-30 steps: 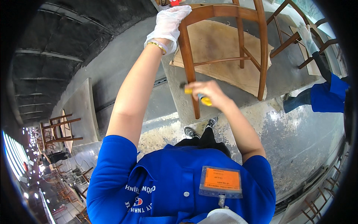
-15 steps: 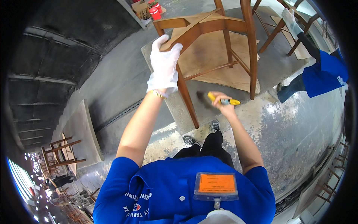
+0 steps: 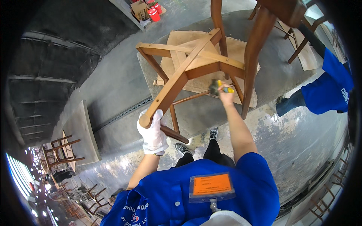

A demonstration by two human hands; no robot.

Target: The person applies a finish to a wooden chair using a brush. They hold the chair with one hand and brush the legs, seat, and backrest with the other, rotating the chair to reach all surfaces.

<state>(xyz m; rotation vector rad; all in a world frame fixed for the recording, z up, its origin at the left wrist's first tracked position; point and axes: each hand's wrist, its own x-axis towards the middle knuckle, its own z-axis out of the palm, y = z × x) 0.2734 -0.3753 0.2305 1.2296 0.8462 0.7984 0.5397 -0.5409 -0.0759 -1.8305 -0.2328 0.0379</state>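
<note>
A brown wooden chair frame, without a seat panel, stands tilted on a low grey table. My left hand, in a white glove, is closed around the near left corner of its seat frame. My bare right hand grips a brush with a yellow handle and dark bristles. The brush is beneath the seat rail, near a lower stretcher; whether the bristles touch the wood I cannot tell. Under the chair lies a worn tan sheet.
At the right, a co-worker in a blue shirt stands beside the table, near another chair frame. Red containers and a cardboard box are at the far side. A slanted board with a chair is at the left.
The chair has turned and tilted, its gripped corner coming down toward me with my left hand. My right hand has moved the brush forward, from beside the legs to beneath the seat rail.
</note>
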